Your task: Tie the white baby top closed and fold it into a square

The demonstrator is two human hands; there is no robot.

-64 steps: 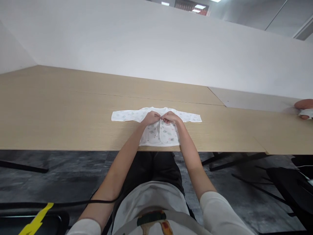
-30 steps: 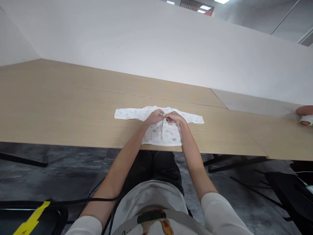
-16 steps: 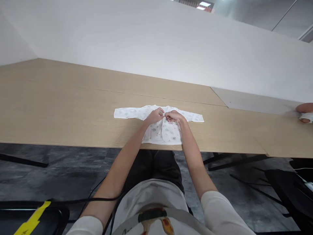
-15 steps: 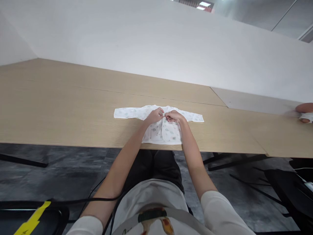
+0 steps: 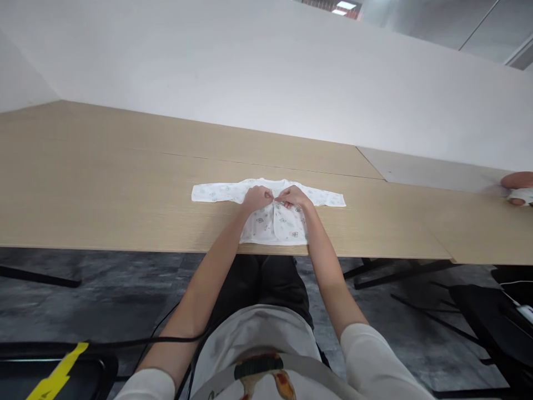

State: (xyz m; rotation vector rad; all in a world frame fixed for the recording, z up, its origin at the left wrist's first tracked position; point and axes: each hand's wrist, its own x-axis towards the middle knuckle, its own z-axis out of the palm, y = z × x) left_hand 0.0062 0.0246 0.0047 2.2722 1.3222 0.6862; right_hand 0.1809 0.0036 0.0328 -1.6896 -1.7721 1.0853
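A small white long-sleeved baby shirt [image 5: 272,225] with a sparse printed pattern lies flat, its sleeves spread to both sides and its hem near the table's front edge. Both my hands meet at its front opening, just below the neckline. With fingers closed, my left hand [image 5: 258,198] pinches the cloth at the opening's left side. My right hand [image 5: 293,196] pinches the opposite edge, fingertips almost touching those of the left. Whatever fastening may sit between the fingertips is too small to make out.
The pale wooden table [image 5: 104,194] runs wide to both sides, with a white partition [image 5: 233,72] behind it. At the far right edge is a brownish object with white cloth [image 5: 518,189]. Black chairs [image 5: 474,316] stand below; a dark cable [image 5: 145,339] crosses at left.
My left hand has closed its fingers and come down onto the shirt's opening. The fingertips of both hands are now closer together.
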